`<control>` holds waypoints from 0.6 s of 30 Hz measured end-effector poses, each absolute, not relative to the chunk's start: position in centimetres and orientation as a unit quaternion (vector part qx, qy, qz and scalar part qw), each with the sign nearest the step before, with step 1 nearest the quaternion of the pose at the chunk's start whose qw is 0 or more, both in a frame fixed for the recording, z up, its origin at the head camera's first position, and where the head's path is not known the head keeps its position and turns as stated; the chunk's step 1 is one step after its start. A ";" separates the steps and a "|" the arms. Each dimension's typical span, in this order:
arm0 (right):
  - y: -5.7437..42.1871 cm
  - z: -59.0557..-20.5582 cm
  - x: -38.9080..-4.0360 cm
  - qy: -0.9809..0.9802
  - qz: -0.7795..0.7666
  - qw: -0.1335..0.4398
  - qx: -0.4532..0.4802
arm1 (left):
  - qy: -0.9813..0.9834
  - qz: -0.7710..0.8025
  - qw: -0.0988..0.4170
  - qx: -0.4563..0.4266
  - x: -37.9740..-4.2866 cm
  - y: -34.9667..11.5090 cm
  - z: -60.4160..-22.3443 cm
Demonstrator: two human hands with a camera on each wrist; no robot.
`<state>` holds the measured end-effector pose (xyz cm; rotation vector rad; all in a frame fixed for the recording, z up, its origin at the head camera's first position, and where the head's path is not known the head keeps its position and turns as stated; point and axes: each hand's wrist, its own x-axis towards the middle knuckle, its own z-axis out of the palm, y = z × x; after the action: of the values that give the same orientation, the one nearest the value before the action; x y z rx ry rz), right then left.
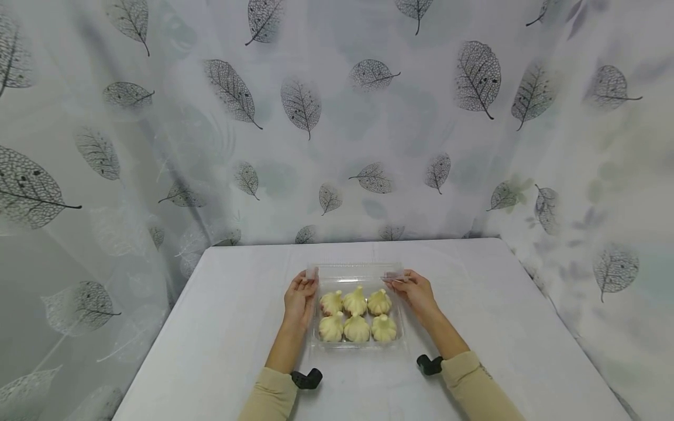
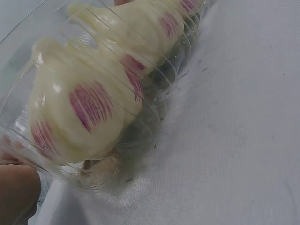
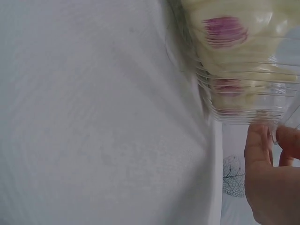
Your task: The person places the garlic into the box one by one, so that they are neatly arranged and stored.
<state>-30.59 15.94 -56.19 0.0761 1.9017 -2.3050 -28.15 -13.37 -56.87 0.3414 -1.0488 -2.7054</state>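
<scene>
A clear plastic clamshell box lies on the table with several pale garlic bulbs in two rows. Its transparent lid is raised along the far side. My left hand holds the lid's left edge at the far left corner. At the opposite corner, my right hand pinches the lid's edge between thumb and fingers. Purple-streaked garlic shows through the ribbed wall in the left wrist view. In the right wrist view, the right hand's fingers touch the plastic rim.
A white cloth covers the table. Behind it and at both sides hangs a curtain printed with leaves. Black wrist cameras sit below each hand, near the beige sleeves.
</scene>
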 end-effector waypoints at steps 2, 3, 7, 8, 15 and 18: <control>16.0 -56.2 -30.5 0.652 -0.754 0.069 0.041 | -0.366 -0.917 0.107 0.118 -28.1 -13.4 -56.8; 16.0 -56.2 -30.4 0.655 -0.751 0.067 0.047 | -0.371 -0.915 0.105 0.120 -28.0 -13.4 -56.8; 16.1 -56.0 -30.1 0.605 -0.792 0.068 0.036 | -0.375 -0.912 0.106 0.125 -27.9 -13.3 -56.8; 16.1 -56.0 -30.0 0.590 -0.804 0.072 0.030 | -0.374 -0.913 0.107 0.124 -28.0 -13.3 -56.9; 16.3 -55.6 -29.7 0.598 -0.797 0.087 0.006 | -0.382 -0.911 0.106 0.111 -27.8 -13.3 -56.8; 16.4 -55.5 -29.5 0.624 -0.777 0.079 0.014 | -0.393 -0.907 0.114 0.101 -27.7 -13.3 -56.8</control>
<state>-29.48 16.44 -55.53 0.0433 1.8675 -2.3273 -27.69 -13.31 -56.76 0.2964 -1.1525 -2.6599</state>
